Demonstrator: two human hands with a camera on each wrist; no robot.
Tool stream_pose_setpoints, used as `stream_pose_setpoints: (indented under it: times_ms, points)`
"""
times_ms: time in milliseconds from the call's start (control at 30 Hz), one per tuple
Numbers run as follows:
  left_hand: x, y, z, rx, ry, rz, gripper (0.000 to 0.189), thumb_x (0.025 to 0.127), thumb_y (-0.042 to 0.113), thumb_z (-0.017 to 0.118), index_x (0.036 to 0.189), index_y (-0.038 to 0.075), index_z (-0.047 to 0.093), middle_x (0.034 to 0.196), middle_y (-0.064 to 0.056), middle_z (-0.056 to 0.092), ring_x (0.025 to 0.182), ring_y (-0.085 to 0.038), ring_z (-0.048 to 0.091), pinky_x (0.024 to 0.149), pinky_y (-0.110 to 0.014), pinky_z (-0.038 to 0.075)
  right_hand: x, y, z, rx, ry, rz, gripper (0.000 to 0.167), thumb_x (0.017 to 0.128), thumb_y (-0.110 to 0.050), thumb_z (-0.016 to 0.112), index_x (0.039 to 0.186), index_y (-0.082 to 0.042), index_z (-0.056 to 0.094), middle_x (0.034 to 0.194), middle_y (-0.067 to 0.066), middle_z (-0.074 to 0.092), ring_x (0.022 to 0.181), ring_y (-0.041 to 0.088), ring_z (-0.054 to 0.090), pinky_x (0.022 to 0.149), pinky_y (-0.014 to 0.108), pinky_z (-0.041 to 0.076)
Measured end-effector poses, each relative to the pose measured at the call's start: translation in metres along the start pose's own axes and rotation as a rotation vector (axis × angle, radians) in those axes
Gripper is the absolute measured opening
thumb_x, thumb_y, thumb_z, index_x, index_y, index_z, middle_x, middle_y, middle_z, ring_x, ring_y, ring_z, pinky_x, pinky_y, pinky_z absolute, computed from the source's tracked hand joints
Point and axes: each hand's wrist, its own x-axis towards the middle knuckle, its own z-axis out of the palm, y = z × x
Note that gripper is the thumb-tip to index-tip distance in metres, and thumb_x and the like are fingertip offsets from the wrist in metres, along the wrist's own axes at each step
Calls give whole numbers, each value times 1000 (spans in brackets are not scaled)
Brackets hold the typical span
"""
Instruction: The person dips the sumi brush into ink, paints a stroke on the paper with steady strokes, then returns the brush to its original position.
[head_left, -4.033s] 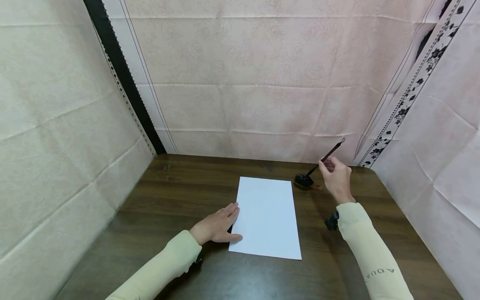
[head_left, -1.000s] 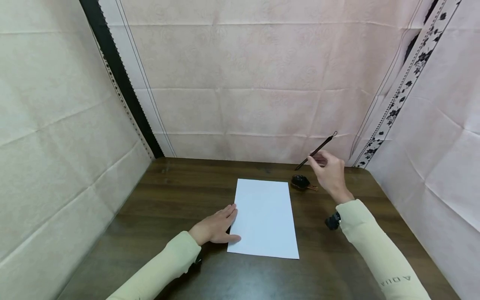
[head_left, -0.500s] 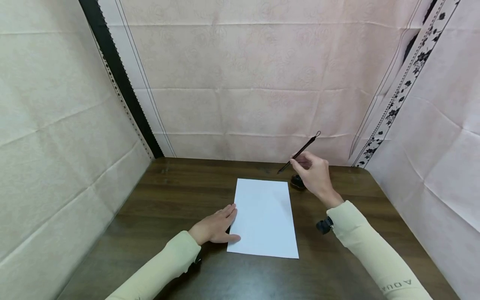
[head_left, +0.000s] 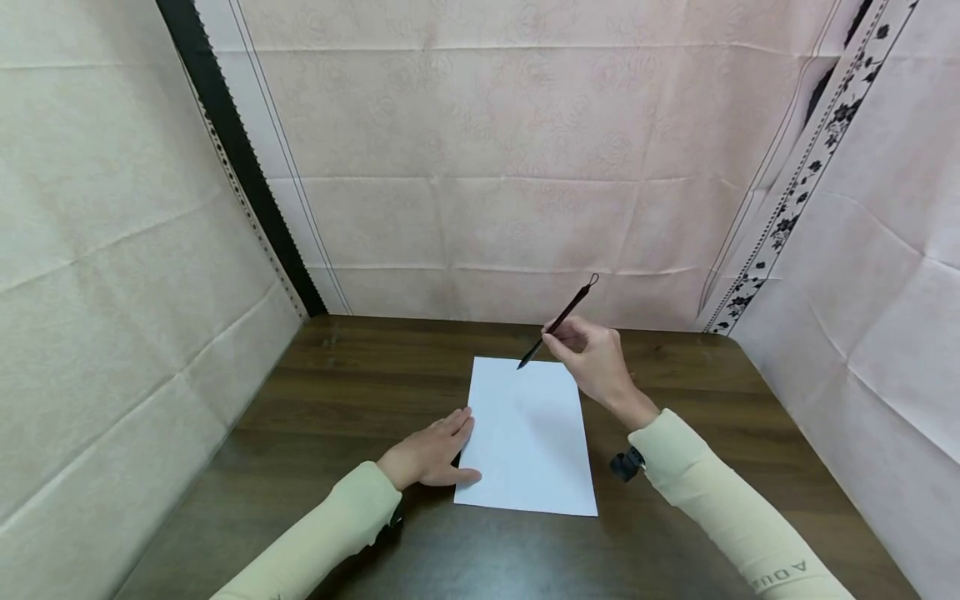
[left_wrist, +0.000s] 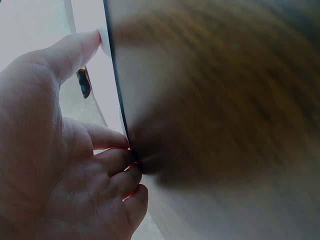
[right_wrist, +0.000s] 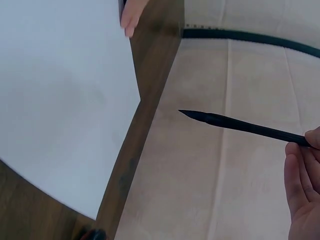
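Observation:
A calligraphy brush [head_left: 573, 303] is pinched between the thumb and fingers of my right hand [head_left: 597, 363]. Its handle slants up and away, with a loop at the top end. In the right wrist view the brush [right_wrist: 250, 128] shows a dark, pointed tip with no contact on anything. From the head view this tip overlaps the far edge of a blank white sheet of paper [head_left: 528, 450]. My left hand [head_left: 431, 452] rests on the sheet's left edge, fingers extended. The left wrist view shows the hand [left_wrist: 65, 170] with thumb and fingertips along that edge.
The brown wooden table [head_left: 337, 417] lies under the sheet. Pale cloth [head_left: 480, 167] hangs behind it and at both sides. A small dark dish, hidden by my right hand in the head view, shows partly as a dark shape [right_wrist: 94, 235] at the right wrist view's bottom.
My right hand lifted the brush out of the small dark dish and carried it left, over the far edge of the paper. My left hand has stayed on the sheet.

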Motion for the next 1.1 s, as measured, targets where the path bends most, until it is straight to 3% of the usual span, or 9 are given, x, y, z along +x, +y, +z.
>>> stream_pose_setpoints:
  times_ms: [533,1100]
  points:
    - [3,-1,1,8,0,-23,96,98,62,64,167,5,29,178,-11,20,166,-28,21,132,-47,28,-15,-13,32,37,-110,-3,11,97,-9,77,108,-8,77,101,4,81,95,20,80,87,39,66]
    - [4,0,1,-6,-4,-31,96,97,62,65,167,6,29,178,-10,20,166,-29,21,131,-49,29,-29,-11,51,65,-172,27,13,96,-9,78,108,-10,77,102,5,82,95,22,80,87,44,66]
